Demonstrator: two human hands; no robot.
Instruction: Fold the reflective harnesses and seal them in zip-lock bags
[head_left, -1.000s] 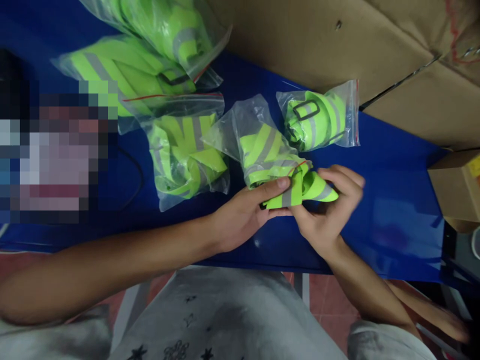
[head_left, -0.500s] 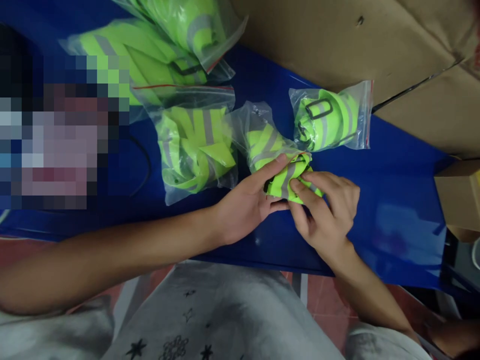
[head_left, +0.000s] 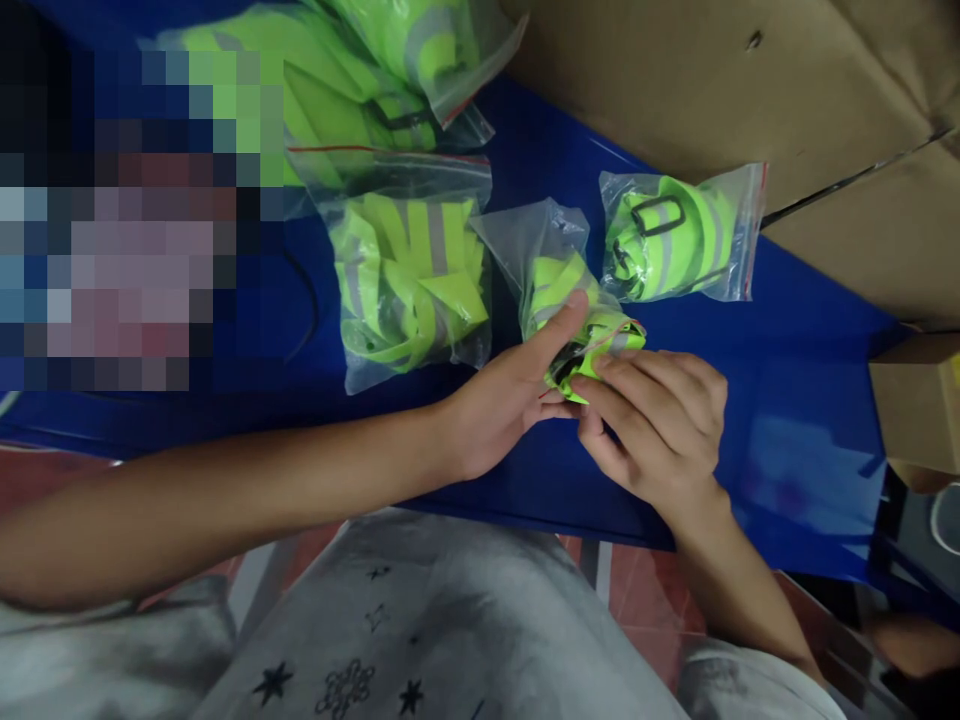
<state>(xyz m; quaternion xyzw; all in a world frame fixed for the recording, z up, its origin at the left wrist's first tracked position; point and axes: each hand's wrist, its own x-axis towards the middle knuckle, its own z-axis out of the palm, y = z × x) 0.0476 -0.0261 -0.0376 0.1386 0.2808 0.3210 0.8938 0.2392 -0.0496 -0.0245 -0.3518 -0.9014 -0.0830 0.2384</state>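
Note:
My left hand [head_left: 499,405] is closed around the mouth of a clear zip bag [head_left: 559,222], its thumb over the upper side and its fingers underneath. Inside that bag lies a folded neon-yellow strap with grey reflective bands. One end of the reflective strap [head_left: 628,340], with black parts, bunches at the bag's opening. The fingers of my right hand [head_left: 664,425] press on this end, partly hiding it. Just left is a filled bag of reflective straps [head_left: 412,285]. Another filled bag [head_left: 667,240], with a black buckle showing, lies to the right.
More bags of neon-yellow gear [head_left: 330,95] are piled at the back left of the blue table [head_left: 802,370]. Large brown cardboard [head_left: 675,90] borders the back right. A small cardboard box [head_left: 911,400] stands at the right edge. A blurred-out patch covers the left side.
The strap end sits more bunched at the bag's opening, with less of it showing. My right fingers have closed further over it. The whole view has shifted slightly.

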